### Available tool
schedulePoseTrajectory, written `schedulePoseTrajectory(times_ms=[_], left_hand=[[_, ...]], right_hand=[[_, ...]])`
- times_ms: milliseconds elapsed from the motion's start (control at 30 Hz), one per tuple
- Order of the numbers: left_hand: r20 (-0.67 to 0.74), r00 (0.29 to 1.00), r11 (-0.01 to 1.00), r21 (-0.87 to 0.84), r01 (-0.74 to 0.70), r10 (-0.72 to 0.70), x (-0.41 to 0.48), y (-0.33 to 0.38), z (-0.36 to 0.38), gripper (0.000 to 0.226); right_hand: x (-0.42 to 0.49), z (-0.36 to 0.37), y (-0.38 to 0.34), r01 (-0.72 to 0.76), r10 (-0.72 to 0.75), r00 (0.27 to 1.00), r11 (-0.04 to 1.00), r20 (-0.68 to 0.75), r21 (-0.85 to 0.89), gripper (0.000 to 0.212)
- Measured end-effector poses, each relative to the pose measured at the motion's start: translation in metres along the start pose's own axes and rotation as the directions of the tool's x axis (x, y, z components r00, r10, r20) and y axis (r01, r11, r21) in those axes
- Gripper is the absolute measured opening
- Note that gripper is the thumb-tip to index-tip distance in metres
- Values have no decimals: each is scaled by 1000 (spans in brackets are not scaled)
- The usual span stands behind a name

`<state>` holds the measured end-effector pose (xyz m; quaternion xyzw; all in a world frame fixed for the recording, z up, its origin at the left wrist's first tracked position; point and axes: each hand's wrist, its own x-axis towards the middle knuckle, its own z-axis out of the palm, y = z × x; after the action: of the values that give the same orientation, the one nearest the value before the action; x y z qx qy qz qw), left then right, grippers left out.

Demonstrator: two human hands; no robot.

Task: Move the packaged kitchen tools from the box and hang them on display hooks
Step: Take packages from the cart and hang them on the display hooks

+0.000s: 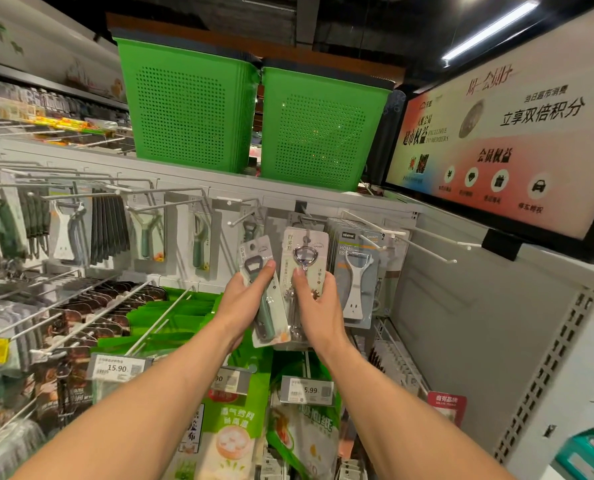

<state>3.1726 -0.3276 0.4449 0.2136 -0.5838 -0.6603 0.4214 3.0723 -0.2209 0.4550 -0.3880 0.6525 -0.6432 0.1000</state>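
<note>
I am watching the left hand (243, 301) gripping a carded green-handled bottle opener (266, 306), its thumb lying across the front and the pack tilting slightly left. Just right of it, edge touching edge, the right hand (320, 306) is clamping a carded silver opener (304, 261), its thumb pressing on the blister. Both packs are being held up in front of the upper row of the back panel (462, 306). The silver one's top is reaching up by a display hook (302, 220); I cannot tell whether it is threaded on.

Beside it on the right, white peeler packs (356, 282) are hanging in a stack, and more hooks (427, 251) are jutting out farther right. To the left, a green peeler pack (198, 244) and dark-handled tools (108, 230) are hanging. Below, green bags (184, 317) are hanging behind price tags (117, 368).

On the shelf top (219, 181), two green perforated baskets (188, 105) are standing side by side. I cannot tell what they are holding.
</note>
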Motion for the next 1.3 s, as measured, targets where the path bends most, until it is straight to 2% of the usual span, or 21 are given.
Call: schedulePoseTrajectory(times_ms=[233,333,533,700,767,900,967,1067,1167,1200,1300], left_hand=[[-56,998,998,-57,-1,-2,6,-3,-4,64],[-76,997,999,-44,-6,3,14,-4,-5,75],[-91,996,1000,-2,26,-27,46,-7,-8,94],[-80,996,996,69,49,-44,91,-12,-12,128],[-80,996,990,133,48,-37,109,-14,-11,117],[-7,1000,983,181,-10,12,138,-20,-6,60],[-5,999,978,206,-34,36,151,-25,-4,49],[-29,997,968,246,-59,68,170,-34,-1,49],[-21,996,956,282,-76,85,181,-38,-2,62],[-10,996,955,287,-79,86,182,-38,-2,65],[-24,999,955,295,-36,45,182,-37,-3,50]], right_hand=[[13,20,-5,-74,89,991,987,-104,142,37],[26,26,-11,-129,159,978,970,-137,204,45],[66,34,-15,-245,253,955,967,-154,71,75],[113,46,-5,-335,332,933,942,-139,-3,77],[133,52,3,-346,344,927,938,-153,8,73],[165,66,19,-356,355,921,934,-159,23,60],[180,72,27,-374,370,913,927,-169,8,49],[194,75,33,-409,414,892,910,-180,67,38],[193,74,34,-430,442,891,895,-101,120,53],[192,73,33,-433,446,891,892,-85,132,51],[190,71,32,-446,458,886,885,-76,135,34]])
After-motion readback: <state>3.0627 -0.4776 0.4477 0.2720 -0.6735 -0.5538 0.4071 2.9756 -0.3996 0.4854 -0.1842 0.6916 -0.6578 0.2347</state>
